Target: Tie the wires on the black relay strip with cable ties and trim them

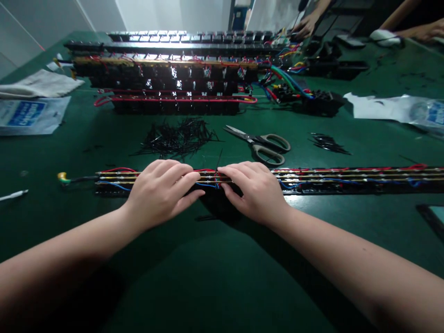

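Wired strip (347,178) lies along the tabletop's near edge — left hand (161,192) and right hand (256,189) press flat on it, fingers pinching a black tie (218,163). Loose grip could let wires spring apart.

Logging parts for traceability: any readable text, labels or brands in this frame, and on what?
None legible.
White bag with blue label, far left: print too blurred to read.
Clear bag with blue print, far right: blurred, unreadable.
Wired strip under the left hand and right hand: no markings visible.
Scissors: no brand visible.
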A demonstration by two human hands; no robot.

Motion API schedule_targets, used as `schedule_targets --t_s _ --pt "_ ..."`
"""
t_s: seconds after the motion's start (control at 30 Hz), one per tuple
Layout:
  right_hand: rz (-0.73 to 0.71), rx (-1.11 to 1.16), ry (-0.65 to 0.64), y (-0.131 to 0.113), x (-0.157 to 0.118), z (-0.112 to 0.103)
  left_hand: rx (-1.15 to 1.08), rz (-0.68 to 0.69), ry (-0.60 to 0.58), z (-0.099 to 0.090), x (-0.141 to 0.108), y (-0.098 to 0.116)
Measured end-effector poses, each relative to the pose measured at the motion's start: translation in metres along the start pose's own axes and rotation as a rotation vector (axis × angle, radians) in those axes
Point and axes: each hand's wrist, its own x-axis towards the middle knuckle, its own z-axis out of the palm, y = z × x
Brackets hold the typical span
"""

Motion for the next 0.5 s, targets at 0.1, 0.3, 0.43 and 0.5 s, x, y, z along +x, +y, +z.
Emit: schedule_targets --t_s 0.1,0.3,0.43,0.5 --pt "0.01 0.001 -0.008 0.0 0.001 -0.001 -0.077 -0.078 -0.024 0.016 -0.006 -0.009" --pt "0.006 0.011 -0.018 0.0 0.002 -0.002 -0.151 -0.113 -0.037 0.021 -0.006 -0.009" --pt "0.015 0.015 -0.011 -0.002 0.001 -0.002 -0.149 -0.1 -0.031 0.018 -0.006 -0.007" --pt "0.02 0.017 -0.016 -0.004 0.0 -0.001 -0.138 -0.093 -0.045 0.017 -0.006 -0.006"
